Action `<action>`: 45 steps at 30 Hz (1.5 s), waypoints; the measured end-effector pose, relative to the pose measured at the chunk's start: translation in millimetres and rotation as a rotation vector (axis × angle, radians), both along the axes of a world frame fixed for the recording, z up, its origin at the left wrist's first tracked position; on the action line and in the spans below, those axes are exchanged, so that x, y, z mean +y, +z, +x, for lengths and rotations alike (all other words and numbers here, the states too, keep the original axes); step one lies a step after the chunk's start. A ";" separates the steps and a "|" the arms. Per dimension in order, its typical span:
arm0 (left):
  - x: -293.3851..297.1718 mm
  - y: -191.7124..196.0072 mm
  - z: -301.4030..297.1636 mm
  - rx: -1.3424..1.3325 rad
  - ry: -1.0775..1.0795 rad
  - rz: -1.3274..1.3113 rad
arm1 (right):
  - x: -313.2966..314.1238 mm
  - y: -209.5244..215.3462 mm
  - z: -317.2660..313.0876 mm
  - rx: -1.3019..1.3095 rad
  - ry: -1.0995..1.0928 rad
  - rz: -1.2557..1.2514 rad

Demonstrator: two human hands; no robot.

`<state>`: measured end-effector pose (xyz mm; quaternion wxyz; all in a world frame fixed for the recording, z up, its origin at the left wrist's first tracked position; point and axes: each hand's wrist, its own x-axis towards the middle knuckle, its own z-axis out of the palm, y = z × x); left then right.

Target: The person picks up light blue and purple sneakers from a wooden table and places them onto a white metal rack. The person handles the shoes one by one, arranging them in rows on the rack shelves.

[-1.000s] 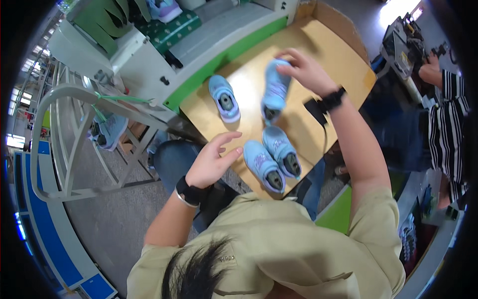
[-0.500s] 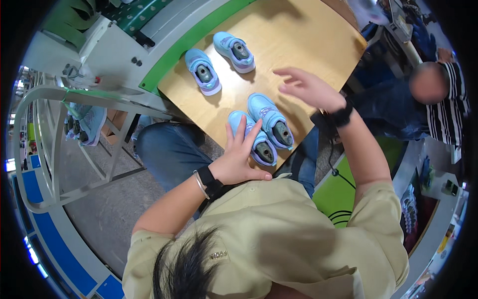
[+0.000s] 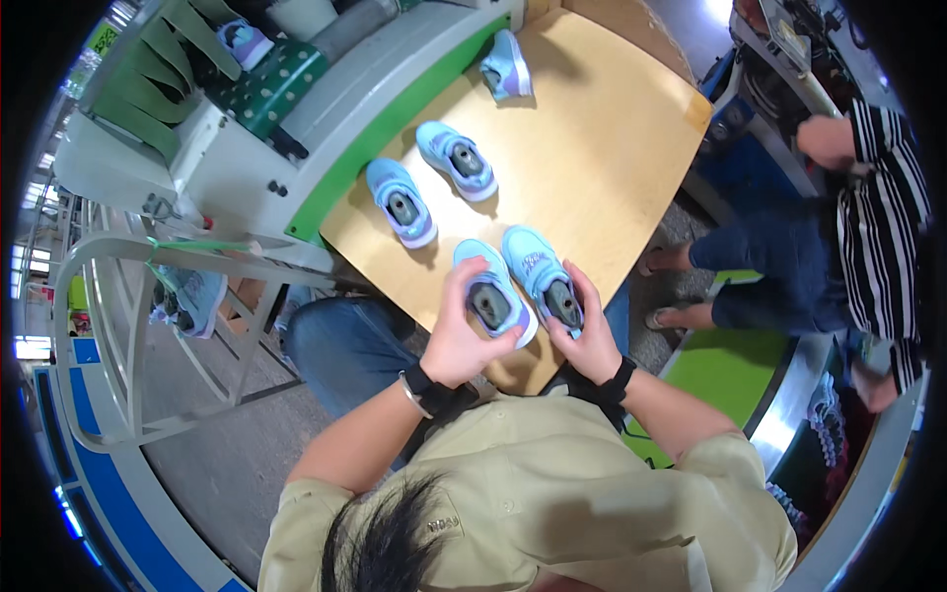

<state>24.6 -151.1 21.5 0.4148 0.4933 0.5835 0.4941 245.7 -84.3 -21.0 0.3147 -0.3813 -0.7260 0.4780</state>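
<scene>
Two light-blue shoes with purple trim and dark grey inserts lie side by side at the near end of a wooden tabletop (image 3: 592, 148). My left hand (image 3: 462, 335) is closed around the left near shoe (image 3: 477, 255), thumb by its heel. The right near shoe (image 3: 530, 254) is gripped by my right hand (image 3: 595, 340), fingers along its outer side. Both toes point away from me. Beyond them stand two matching shoes, a left one (image 3: 388, 180) and a right one (image 3: 439, 144), touched by neither hand.
Another light-blue shoe (image 3: 505, 69) lies at the far table edge, beside a green-edged machine frame (image 3: 380, 123). At left, a grey metal tube rack (image 3: 118, 434) has shoes by it. A person in a striped top (image 3: 883, 227) stands at right.
My right hand has come down from the air onto the right near shoe. The left hand has closed around the other. The view has shifted, and another shoe shows at the far edge.
</scene>
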 end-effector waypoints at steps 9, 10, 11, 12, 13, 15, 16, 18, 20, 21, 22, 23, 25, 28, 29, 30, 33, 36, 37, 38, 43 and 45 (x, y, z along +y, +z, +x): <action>89.4 144.9 -118.2 0.263 0.287 0.613 | 15.9 -6.0 7.7 -0.022 -0.129 0.064; 105.5 155.3 -144.9 0.412 0.350 0.631 | 27.2 -2.4 7.4 0.041 -0.204 0.034; 123.2 164.2 -171.3 0.555 0.406 0.650 | 43.4 1.3 6.1 0.113 -0.253 -0.030; 135.8 172.8 -194.2 0.576 0.456 0.602 | 64.3 5.4 1.8 0.140 -0.284 0.017; 148.6 176.0 -214.7 0.586 0.499 0.555 | 85.5 11.6 -4.6 0.161 -0.325 0.065; 169.2 156.1 -268.1 0.470 0.612 0.369 | 128.2 57.4 -34.9 0.293 -0.337 0.089; 183.0 146.6 -275.6 0.477 0.575 0.487 | 151.1 79.8 -52.3 0.373 -0.309 0.134; 195.2 145.6 -267.9 0.592 0.610 0.500 | 199.6 127.0 -95.8 0.465 -0.246 0.276; 190.2 140.9 -258.8 0.563 0.694 0.502 | 245.2 175.9 -158.0 0.463 -0.177 0.517; 188.2 135.0 -249.2 0.443 0.695 0.565 | 266.5 195.3 -191.5 0.441 -0.162 0.668; 187.6 128.0 -239.3 0.320 0.690 0.631 | 293.3 202.9 -225.7 0.444 -0.108 0.672; 182.4 126.4 -221.1 0.370 0.679 0.612 | 322.8 204.9 -252.3 0.434 -0.067 0.679; 160.2 125.2 -183.7 0.762 0.621 0.527 | 379.6 183.8 -296.6 0.245 0.050 0.730; 106.4 86.7 -157.7 0.741 0.400 0.278 | 402.5 161.2 -323.2 0.072 0.303 0.554; 87.8 72.5 -151.1 0.745 0.344 0.227 | 401.2 150.0 -323.2 0.205 0.236 0.819; 69.6 58.6 -146.9 0.730 0.312 0.163 | 396.2 130.5 -315.5 0.153 0.149 0.759; 28.4 24.3 -134.6 0.658 0.298 -0.026 | 388.5 29.6 -246.9 -0.669 -0.102 0.562; 9.4 14.5 -124.5 0.607 0.308 -0.095 | 360.3 -9.1 -186.0 -0.772 -0.099 0.717; 9.4 13.5 -123.4 0.599 0.320 -0.081 | 359.2 -20.3 -178.1 -0.672 -0.157 0.668; 11.3 12.3 -123.1 0.591 0.329 -0.066 | 359.0 -30.1 -168.2 -0.572 -0.216 0.618; 28.3 15.9 -120.2 0.489 0.387 -0.046 | 330.0 -12.7 -138.1 -0.481 -0.188 0.516; 33.7 26.4 -111.3 0.487 0.382 0.017 | 308.3 -2.1 -119.0 -0.271 -0.161 0.222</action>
